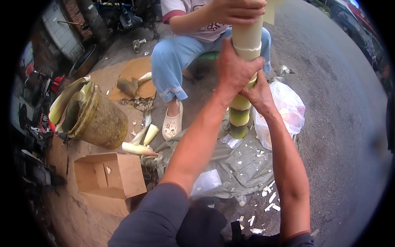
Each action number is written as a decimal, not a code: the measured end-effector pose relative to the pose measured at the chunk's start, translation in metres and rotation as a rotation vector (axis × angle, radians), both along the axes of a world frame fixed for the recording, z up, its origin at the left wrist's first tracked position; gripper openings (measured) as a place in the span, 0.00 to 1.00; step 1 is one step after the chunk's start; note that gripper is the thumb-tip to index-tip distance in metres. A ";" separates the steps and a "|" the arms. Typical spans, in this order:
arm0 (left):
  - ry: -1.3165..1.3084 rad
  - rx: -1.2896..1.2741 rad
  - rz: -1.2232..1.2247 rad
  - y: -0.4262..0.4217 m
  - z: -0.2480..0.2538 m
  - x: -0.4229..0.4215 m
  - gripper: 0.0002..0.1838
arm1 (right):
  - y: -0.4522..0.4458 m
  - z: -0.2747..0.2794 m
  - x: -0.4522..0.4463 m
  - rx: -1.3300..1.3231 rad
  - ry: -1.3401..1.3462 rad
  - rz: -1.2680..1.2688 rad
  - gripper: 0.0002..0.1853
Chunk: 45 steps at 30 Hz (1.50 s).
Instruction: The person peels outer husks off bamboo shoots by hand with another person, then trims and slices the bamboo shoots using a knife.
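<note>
A tall, pale bamboo shoot (247, 38) stands upright in front of me, its lower end ringed in dark green and resting near the grey plastic sheet (234, 173). My left hand (235, 66) is wrapped around its middle from the left. Just below, my right hand (261, 95) grips the shoot from the right, thumbs close together. Part of the stalk is hidden behind my hands. Above them, another person's hand (238, 11) holds the upper part, whose top runs out of view.
A seated person in light blue trousers (177, 57) faces me. To the left are a dirty yellow bucket (103, 117) of husks, an open cardboard box (131, 175) and peeled shoot pieces (140, 148). A white plastic bag (288, 103) lies right of the shoot, beside the road (337, 123).
</note>
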<state>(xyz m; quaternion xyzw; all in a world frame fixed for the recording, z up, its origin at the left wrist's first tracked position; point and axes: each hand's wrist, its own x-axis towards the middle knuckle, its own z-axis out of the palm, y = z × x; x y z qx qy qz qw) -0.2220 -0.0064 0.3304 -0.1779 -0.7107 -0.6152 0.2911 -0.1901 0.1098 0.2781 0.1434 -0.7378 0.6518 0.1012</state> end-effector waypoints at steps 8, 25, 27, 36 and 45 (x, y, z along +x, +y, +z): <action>0.031 0.057 -0.302 0.007 -0.001 0.004 0.37 | 0.006 -0.006 0.011 0.018 0.114 -0.141 0.45; -0.210 0.259 -0.777 -0.021 0.001 0.032 0.43 | 0.017 0.009 0.043 -0.127 0.001 0.065 0.45; -0.182 0.274 -0.738 -0.026 0.005 0.033 0.43 | 0.010 0.012 0.043 -0.113 -0.013 0.057 0.45; 0.056 0.314 -0.562 -0.034 0.036 0.036 0.40 | -0.018 0.007 0.039 0.061 0.148 -0.212 0.43; -0.040 0.407 -0.464 -0.027 0.038 0.023 0.29 | -0.020 0.004 0.032 0.452 0.231 -0.369 0.48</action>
